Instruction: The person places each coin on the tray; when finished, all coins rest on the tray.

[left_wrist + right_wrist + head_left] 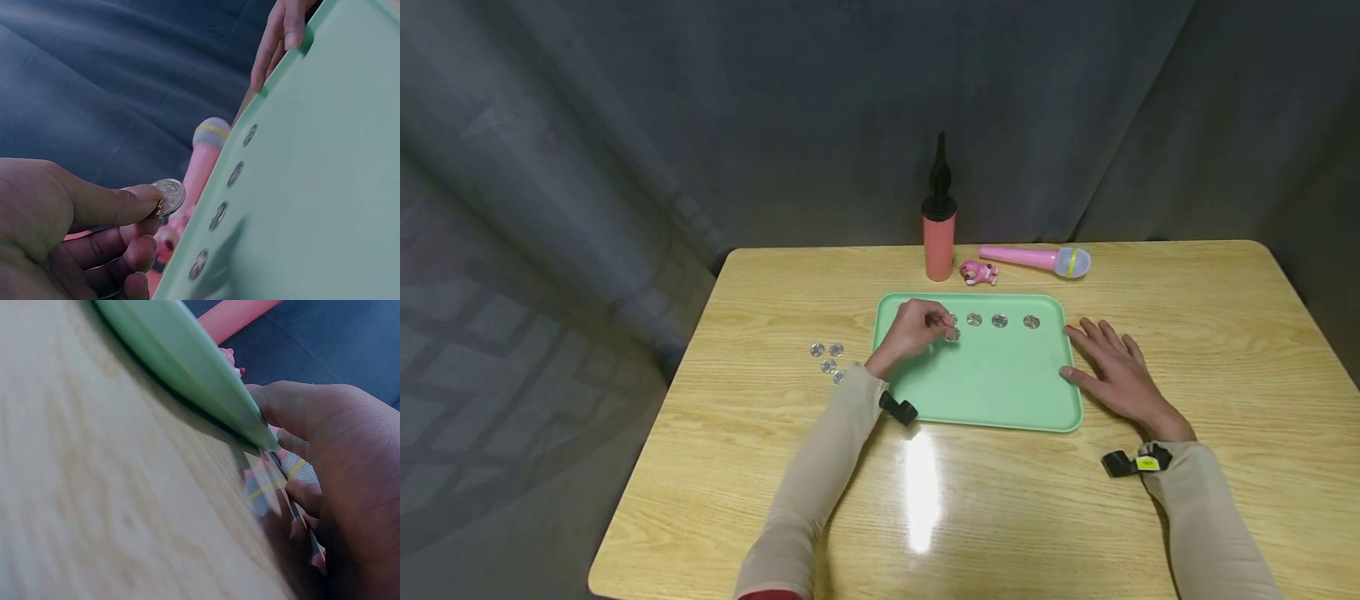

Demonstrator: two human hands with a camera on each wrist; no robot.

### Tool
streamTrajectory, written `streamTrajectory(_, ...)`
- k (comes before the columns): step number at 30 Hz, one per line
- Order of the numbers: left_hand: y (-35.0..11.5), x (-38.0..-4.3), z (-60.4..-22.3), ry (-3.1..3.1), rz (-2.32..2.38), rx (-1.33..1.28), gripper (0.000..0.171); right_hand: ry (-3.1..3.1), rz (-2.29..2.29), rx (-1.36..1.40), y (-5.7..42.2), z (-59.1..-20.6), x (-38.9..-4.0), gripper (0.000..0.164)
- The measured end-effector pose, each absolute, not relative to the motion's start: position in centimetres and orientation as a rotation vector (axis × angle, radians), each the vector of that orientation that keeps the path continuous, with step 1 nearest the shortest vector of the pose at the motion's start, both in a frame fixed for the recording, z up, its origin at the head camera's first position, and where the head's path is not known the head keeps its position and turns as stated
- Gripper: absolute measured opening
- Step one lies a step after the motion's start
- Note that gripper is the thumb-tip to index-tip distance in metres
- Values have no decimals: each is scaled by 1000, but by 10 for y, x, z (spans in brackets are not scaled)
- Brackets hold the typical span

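Note:
My left hand (916,327) is over the upper left part of the green tray (985,383). Between thumb and finger it pinches a silver coin (167,197), held above the tray. More coins lie in a row along the tray's far side, among them one at the right end (1032,322) and one (198,264) near the pinching fingers. At the tray's right edge rests my right hand (1112,373), fingers spread, thumb and fingertips at the rim. The right wrist view shows its fingers (300,412) beside the tray's corner.
Left of the tray, several loose coins (828,366) lie on the wooden table (760,467), partly behind the left forearm. Beyond the tray stand a red hand pump (939,246) with a black nozzle, a small pink bear figure (978,272) and a pink toy microphone (1026,257).

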State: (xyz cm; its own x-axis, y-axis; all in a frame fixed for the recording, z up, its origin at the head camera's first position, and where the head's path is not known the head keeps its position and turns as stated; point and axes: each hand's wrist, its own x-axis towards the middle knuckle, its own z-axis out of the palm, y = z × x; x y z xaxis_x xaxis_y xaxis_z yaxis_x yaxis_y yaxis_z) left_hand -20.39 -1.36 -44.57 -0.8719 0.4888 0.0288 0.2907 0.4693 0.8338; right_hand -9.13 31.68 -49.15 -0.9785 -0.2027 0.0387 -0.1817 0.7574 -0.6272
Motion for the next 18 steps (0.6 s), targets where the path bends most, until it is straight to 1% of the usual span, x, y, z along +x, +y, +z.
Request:
streamTrajectory(4,2,-202,-448,2481,1329,711,13,2914,-1035,-316,317,-492,-92,69)
streamTrajectory(11,25,-199,-449,2445,1302,773,8,2911,-1027,-305,318,-493,-92,70)
streamTrajectory(18,39,-197,-453,2428,1283,772,14,2909,-1038,-309,318,-493,-92,70)
